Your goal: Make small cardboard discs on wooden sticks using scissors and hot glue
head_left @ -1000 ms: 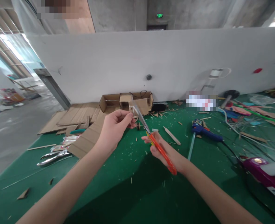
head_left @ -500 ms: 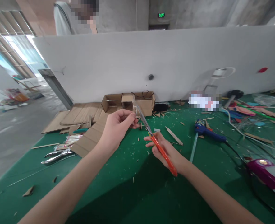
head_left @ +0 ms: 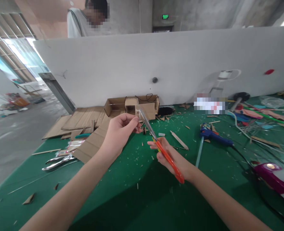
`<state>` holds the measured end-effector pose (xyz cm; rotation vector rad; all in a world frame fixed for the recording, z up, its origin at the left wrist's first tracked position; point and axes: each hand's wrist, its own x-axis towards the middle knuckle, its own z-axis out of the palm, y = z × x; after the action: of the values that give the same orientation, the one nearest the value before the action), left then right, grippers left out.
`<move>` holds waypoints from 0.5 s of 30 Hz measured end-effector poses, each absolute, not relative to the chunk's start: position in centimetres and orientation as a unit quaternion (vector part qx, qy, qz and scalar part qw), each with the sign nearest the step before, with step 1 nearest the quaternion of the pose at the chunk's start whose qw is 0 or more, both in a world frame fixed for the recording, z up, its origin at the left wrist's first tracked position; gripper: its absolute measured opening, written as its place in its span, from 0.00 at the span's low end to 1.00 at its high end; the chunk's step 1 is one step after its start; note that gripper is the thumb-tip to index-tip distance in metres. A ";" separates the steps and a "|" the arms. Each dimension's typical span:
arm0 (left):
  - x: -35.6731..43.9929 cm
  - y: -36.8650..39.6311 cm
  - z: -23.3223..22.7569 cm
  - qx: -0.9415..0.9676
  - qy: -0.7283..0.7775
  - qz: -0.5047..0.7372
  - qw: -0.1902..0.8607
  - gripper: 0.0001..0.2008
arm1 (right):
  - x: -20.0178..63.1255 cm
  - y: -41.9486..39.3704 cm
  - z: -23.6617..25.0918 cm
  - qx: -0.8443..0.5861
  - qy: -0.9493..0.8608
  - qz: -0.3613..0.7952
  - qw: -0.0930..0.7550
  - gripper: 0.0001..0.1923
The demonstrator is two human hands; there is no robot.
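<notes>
Above the green table, approx. at centre of view: left hand raised, thumb and fingertips pinched together on a small pale piece, too small to tell exactly what; looks like a thin stick or strip. Right hand closed round the orange handles of the scissors, blades pointing up and left, tips at the pale piece and just beside the left fingertips. Cannot tell if blades already bite into the piece or only touch it.

Behind the hands, against the white partition: open cardboard box w/ black wire on top, flat cardboard sheets to its left. Metal pliers near left table edge. Blue glue gun to the right, wooden stick between it and the hands, purple tool at far right. Many small chips and offcuts scattered on the table. Another person stands beyond the partition, well apart.

Risks, as judgement: blade tips very close to left fingertips, so a cut taken too near could nick a finger. Piece small and held only by a pinch, so could twist between blades, give a crooked cut, or fly off and get lost among the chips.
</notes>
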<state>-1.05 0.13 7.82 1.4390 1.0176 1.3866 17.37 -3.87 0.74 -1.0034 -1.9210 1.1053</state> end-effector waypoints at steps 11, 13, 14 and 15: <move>-1.3 0.1 8.4 0.577 0.424 0.556 0.422 0.07 | 17.4 -3.8 0.4 -0.386 -0.740 0.424 0.352 0.14; -1.3 0.0 8.4 0.578 0.429 0.551 0.422 0.07 | 17.4 -3.8 0.3 -0.386 -0.740 0.421 0.355 0.15; -1.3 0.0 8.3 0.578 0.431 0.548 0.424 0.07 | 17.4 -3.7 0.3 -0.386 -0.739 0.421 0.356 0.15; -1.2 0.1 8.3 0.578 0.431 0.547 0.425 0.08 | 17.4 -3.7 0.3 -0.386 -0.738 0.422 0.358 0.15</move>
<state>-1.25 0.06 8.31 1.4461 1.0785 1.3673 17.39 -3.72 0.27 -0.9966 -1.9057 1.0884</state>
